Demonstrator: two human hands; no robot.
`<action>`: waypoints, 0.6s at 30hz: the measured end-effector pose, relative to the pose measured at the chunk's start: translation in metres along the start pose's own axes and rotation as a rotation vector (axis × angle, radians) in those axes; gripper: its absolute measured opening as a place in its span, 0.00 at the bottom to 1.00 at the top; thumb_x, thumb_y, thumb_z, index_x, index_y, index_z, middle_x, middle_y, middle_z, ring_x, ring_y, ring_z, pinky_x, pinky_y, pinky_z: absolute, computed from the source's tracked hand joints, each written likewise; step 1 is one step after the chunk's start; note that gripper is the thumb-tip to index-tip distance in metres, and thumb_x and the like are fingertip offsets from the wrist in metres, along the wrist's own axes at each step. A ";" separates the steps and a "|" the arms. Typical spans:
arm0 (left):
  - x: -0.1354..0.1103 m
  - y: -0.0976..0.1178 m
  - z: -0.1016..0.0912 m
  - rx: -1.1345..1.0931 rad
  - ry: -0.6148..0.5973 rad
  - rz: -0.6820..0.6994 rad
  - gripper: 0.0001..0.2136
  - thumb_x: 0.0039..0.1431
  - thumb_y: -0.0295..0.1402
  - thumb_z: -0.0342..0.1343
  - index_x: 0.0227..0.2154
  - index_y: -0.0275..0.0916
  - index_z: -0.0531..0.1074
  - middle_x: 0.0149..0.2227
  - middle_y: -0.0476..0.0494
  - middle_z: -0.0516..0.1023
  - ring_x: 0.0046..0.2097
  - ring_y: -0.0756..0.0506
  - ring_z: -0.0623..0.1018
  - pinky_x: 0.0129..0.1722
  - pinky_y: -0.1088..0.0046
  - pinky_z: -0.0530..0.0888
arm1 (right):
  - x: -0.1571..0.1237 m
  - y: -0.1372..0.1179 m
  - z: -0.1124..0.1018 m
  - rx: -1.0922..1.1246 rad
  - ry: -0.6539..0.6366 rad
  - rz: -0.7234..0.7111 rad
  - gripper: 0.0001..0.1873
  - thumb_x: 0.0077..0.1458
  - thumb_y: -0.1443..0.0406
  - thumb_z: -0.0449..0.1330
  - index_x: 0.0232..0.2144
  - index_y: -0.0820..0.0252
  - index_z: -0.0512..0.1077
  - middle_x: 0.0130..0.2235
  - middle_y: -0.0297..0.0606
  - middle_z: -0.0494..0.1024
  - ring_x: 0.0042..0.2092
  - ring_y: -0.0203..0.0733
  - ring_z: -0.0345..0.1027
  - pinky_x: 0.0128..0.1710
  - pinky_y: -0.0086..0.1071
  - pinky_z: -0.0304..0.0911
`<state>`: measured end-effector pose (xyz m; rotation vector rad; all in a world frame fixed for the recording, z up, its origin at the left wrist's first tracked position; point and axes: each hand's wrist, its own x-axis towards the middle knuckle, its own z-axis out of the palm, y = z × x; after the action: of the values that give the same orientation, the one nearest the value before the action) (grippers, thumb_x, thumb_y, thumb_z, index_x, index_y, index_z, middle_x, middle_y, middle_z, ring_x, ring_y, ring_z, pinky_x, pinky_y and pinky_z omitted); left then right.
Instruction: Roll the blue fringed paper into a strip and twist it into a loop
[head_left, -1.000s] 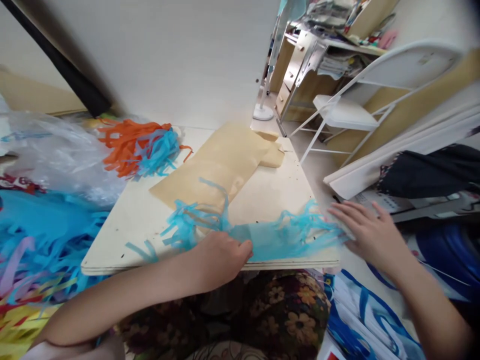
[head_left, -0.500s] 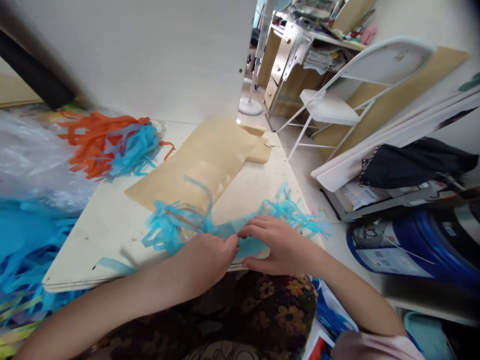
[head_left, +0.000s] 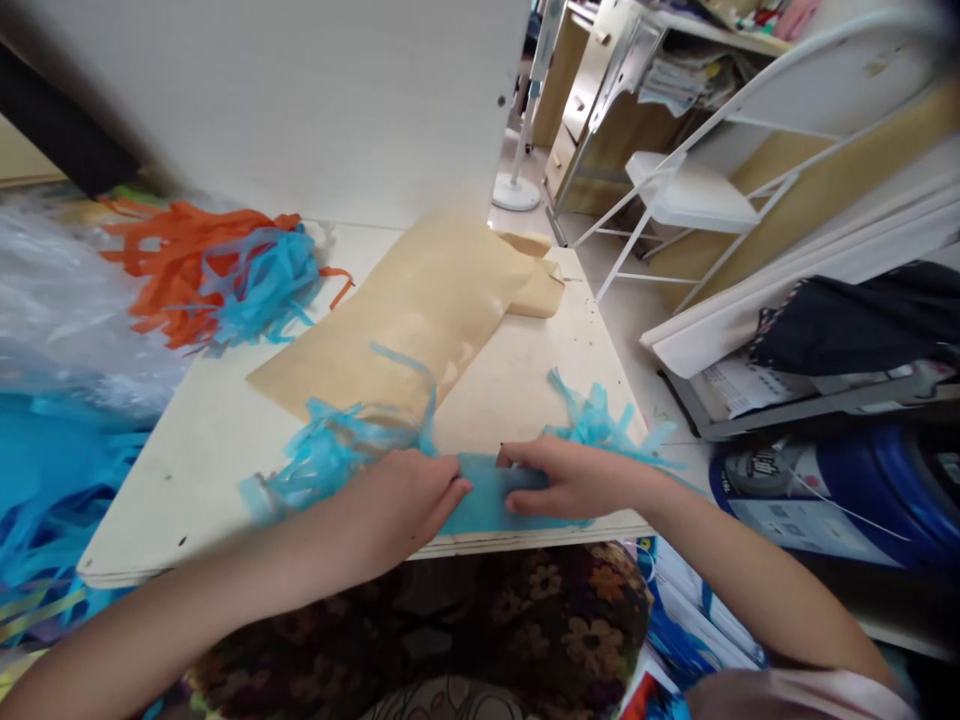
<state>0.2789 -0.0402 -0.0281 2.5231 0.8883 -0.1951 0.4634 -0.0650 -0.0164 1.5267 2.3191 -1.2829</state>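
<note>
A strip of blue fringed tissue paper [head_left: 487,490] lies along the near edge of a pale wooden board [head_left: 225,440]. My left hand [head_left: 405,500] rests on its left part, fingers curled on the paper. Close beside it, my right hand [head_left: 570,478] pinches the strip's middle between thumb and fingers. Fringes spread out to the left [head_left: 322,455] and to the right [head_left: 600,420] of my hands. A brown paper envelope [head_left: 412,320] lies behind the strip on the board.
Orange and blue fringed paper [head_left: 217,270] is piled at the board's back left, next to a clear plastic bag [head_left: 60,300]. More blue fringe [head_left: 45,480] lies at the left. A white folding chair [head_left: 690,200], a blue bucket [head_left: 847,490] and dark cloth [head_left: 847,320] stand to the right.
My right hand has come in from the strip's right end to its middle, beside my left hand. The blue strip has been gathered closer to the board's near edge.
</note>
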 end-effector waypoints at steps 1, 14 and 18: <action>0.002 -0.001 -0.001 -0.001 -0.012 -0.006 0.16 0.56 0.34 0.35 0.22 0.35 0.64 0.18 0.46 0.68 0.21 0.49 0.69 0.19 0.75 0.57 | -0.003 0.003 -0.001 0.004 0.003 0.009 0.09 0.47 0.64 0.51 0.32 0.62 0.63 0.21 0.28 0.61 0.22 0.28 0.52 0.20 0.22 0.48; 0.015 0.004 -0.001 0.243 -0.037 -0.065 0.15 0.54 0.36 0.40 0.20 0.36 0.67 0.17 0.44 0.69 0.20 0.47 0.68 0.18 0.74 0.54 | -0.028 0.025 0.011 -0.122 0.173 0.196 0.12 0.48 0.62 0.48 0.18 0.60 0.63 0.17 0.30 0.63 0.19 0.28 0.51 0.18 0.25 0.46; 0.017 0.001 -0.001 0.298 0.019 -0.068 0.17 0.53 0.40 0.42 0.17 0.36 0.65 0.15 0.45 0.66 0.18 0.50 0.64 0.17 0.75 0.52 | -0.026 0.028 0.014 -0.195 0.181 0.232 0.13 0.48 0.62 0.47 0.16 0.60 0.61 0.17 0.31 0.63 0.18 0.28 0.51 0.17 0.25 0.44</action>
<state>0.2923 -0.0310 -0.0317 2.7721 1.0190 -0.3497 0.4931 -0.0889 -0.0299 1.8424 2.2051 -0.8711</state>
